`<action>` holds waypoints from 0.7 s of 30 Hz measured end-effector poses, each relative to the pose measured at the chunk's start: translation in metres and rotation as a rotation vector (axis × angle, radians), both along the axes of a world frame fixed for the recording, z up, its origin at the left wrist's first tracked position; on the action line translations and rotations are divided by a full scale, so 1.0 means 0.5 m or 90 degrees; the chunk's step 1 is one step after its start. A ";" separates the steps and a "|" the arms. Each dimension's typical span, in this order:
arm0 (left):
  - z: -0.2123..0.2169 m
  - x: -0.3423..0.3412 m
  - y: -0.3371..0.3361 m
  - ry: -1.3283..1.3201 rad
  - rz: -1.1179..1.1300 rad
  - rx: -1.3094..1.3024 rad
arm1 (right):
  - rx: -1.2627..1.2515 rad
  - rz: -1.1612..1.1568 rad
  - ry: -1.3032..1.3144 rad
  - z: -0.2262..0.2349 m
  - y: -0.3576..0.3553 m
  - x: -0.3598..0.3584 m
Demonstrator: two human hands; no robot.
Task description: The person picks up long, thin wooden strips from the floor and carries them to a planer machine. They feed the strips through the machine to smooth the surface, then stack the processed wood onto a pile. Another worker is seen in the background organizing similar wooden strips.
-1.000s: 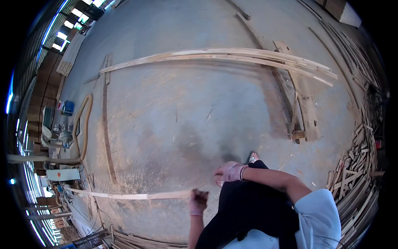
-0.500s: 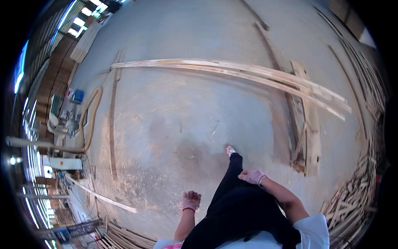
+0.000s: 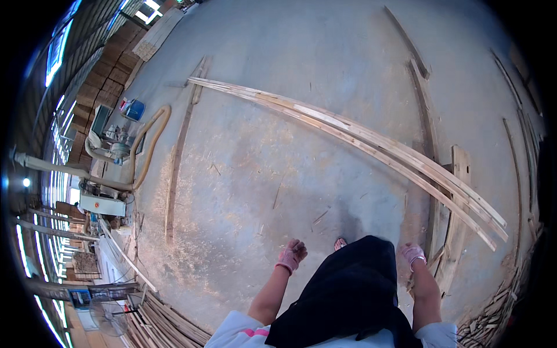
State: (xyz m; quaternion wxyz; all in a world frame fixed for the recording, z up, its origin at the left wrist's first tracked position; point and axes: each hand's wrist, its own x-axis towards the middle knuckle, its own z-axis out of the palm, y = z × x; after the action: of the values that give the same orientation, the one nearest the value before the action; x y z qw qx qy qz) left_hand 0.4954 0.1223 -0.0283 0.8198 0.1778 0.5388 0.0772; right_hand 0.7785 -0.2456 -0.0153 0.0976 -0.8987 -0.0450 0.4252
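Observation:
My left hand [image 3: 292, 255] is in a pinkish work glove, raised over the floor at lower centre. Its fingers curl in loosely, with nothing visible in them. In a matching glove, my right hand [image 3: 412, 253] hangs beside my dark-clad leg, its fingers also bent and nothing seen in them. Several long, thin wood strips [image 3: 348, 130] lie slantwise ahead of me. Their near right ends rest across a wooden beam [image 3: 461, 165], and their far left ends on a narrow floor timber [image 3: 181, 151]. Neither hand touches the wood.
A machine with a tan hose [image 3: 139, 156] stands at the left, near a blue container [image 3: 134, 109]. Wood scraps [image 3: 493, 307] pile up at the lower right. Long sticks [image 3: 165, 319] lie at the lower left beside a fan [image 3: 110, 316]. Sawdust covers parts of the floor.
My view has turned and moved forward, so the strips now slant down to the right. Both hands have shifted right in view; my right hand has swung away from over my leg.

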 end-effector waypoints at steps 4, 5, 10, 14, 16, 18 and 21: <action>0.024 0.067 0.006 0.012 0.012 0.005 | -0.003 0.073 0.004 -0.047 0.034 0.150; 0.031 0.071 -0.005 0.021 0.036 -0.002 | -0.028 0.065 0.048 -0.052 0.054 0.199; 0.133 0.093 -0.126 0.271 0.189 -0.026 | -0.048 0.406 -0.005 -0.258 0.042 0.407; 0.201 0.050 -0.242 0.216 0.115 -0.089 | -0.208 0.272 -0.040 -0.312 0.125 0.561; 0.230 0.068 -0.282 0.297 0.140 -0.122 | -0.246 0.302 -0.004 -0.332 0.150 0.633; 0.241 0.036 -0.326 0.188 0.161 -0.202 | -0.294 0.357 0.036 -0.326 0.181 0.690; 0.292 0.156 -0.329 0.448 0.118 -0.099 | -0.168 0.407 -0.123 -0.505 0.127 0.676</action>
State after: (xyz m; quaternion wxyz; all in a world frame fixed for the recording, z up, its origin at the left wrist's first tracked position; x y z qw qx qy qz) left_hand 0.5733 -0.0423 0.1177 0.5850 0.0812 0.8058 0.0441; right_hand 1.1163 -0.1821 -0.2678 -0.1620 -0.8799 -0.2778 0.3497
